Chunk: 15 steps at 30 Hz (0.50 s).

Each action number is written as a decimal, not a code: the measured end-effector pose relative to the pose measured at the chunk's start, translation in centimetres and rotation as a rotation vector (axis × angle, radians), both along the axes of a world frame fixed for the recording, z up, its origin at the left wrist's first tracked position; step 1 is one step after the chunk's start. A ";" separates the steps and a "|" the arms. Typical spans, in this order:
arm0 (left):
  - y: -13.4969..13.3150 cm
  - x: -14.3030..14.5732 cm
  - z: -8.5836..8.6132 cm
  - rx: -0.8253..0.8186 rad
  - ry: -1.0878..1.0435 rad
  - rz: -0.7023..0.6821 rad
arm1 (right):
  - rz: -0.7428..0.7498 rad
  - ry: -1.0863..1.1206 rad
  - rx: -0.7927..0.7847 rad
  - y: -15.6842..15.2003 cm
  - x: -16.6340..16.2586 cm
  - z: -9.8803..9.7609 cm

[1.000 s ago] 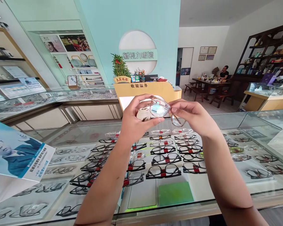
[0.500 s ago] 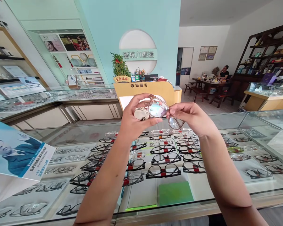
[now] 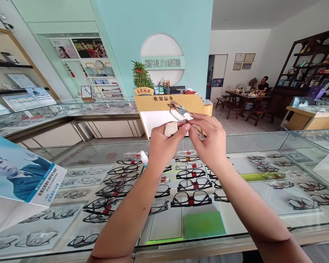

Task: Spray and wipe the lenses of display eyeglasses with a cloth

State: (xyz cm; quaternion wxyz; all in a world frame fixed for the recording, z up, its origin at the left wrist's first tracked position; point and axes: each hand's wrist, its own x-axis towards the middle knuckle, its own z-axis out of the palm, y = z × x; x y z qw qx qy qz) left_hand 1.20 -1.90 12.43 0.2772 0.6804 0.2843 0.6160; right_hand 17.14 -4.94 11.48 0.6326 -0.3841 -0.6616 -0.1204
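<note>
A pair of glasses (image 3: 177, 111) with a thin brownish frame is held up above the glass counter, tilted, its lenses toward the upper left. My right hand (image 3: 210, 140) is closed on it, with fingers and thumb pinching the frame. Close beside it, my left hand (image 3: 162, 144) is closed around a cream, rolled-up piece that looks like a cloth (image 3: 170, 129). The left thumb tip meets the right fingertips at the frame; whether it also grips the glasses is hard to see.
Below my arms, the glass showcase (image 3: 120, 145) holds rows of glasses and a green pad (image 3: 204, 223). A small white spray bottle (image 3: 144, 158) stands left of my arm. A printed display box (image 3: 19, 171) is at far left. A seated person (image 3: 263, 84) is in the background.
The right hand has moved in toward the left, and the glasses have turned and risen slightly. My left fingers have come off the lens and folded in around the cream piece.
</note>
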 end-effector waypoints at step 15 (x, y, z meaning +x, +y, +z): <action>4.3 -5.2 0.0 -0.036 0.313 0.165 | 0.199 0.112 -0.231 -2.5 2.3 2.0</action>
